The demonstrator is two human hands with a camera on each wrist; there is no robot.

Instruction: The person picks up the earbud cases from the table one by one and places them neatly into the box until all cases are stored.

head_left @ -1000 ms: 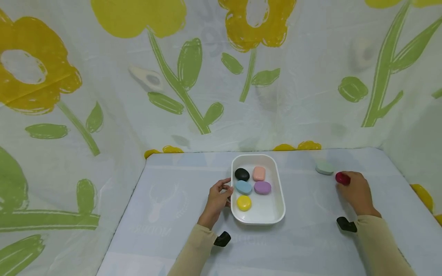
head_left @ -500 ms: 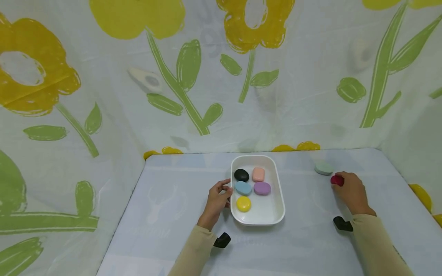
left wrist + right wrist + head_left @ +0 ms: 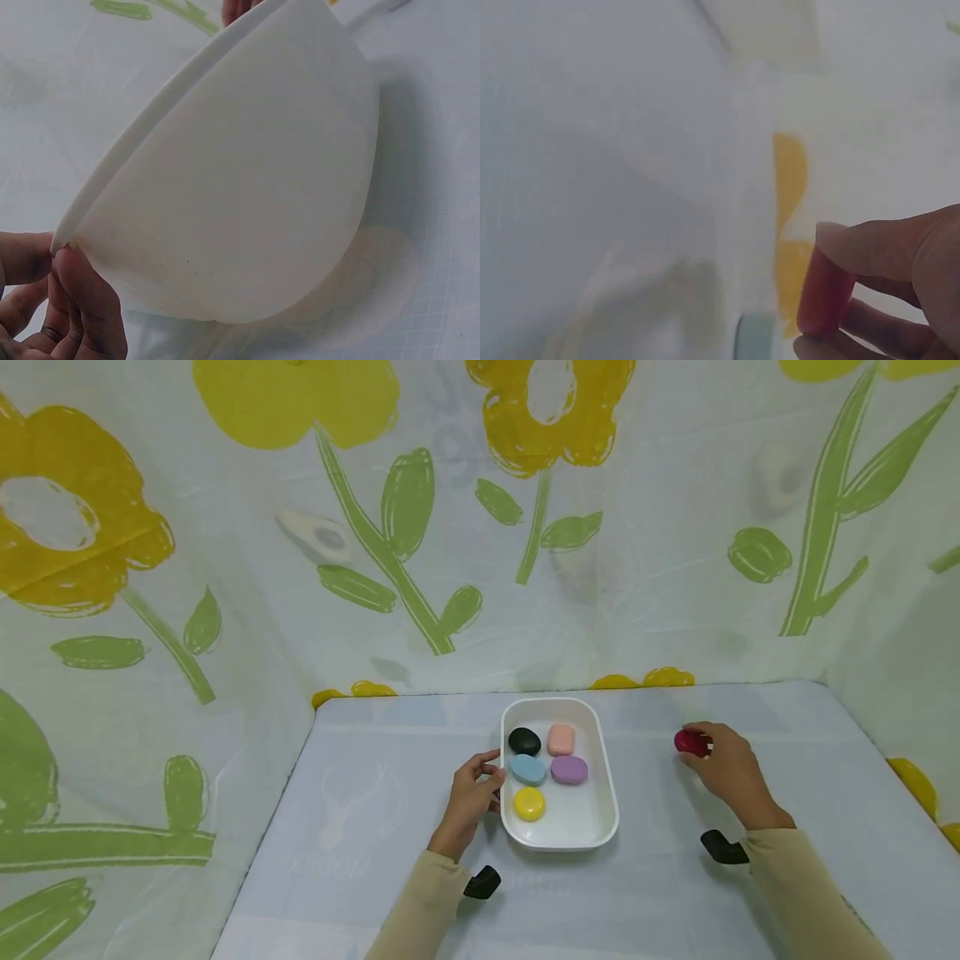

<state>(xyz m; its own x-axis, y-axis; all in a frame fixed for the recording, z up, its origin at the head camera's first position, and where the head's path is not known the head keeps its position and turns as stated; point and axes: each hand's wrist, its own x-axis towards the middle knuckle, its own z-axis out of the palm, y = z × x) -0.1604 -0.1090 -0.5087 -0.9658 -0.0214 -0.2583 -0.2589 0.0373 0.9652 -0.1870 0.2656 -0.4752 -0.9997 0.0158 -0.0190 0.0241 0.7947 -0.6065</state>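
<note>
Tray (image 3: 588, 817), rim pinched by left hand (image 3: 471, 793), sits just right of it; right hand (image 3: 733, 770) pinches red piece (image 3: 688, 742) at its fingertips; pale green piece (image 3: 754, 339) near them.

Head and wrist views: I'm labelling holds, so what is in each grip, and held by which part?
The left grip holds the white tray by its left rim; the right grip pinches the red piece by opposite edges.
</note>
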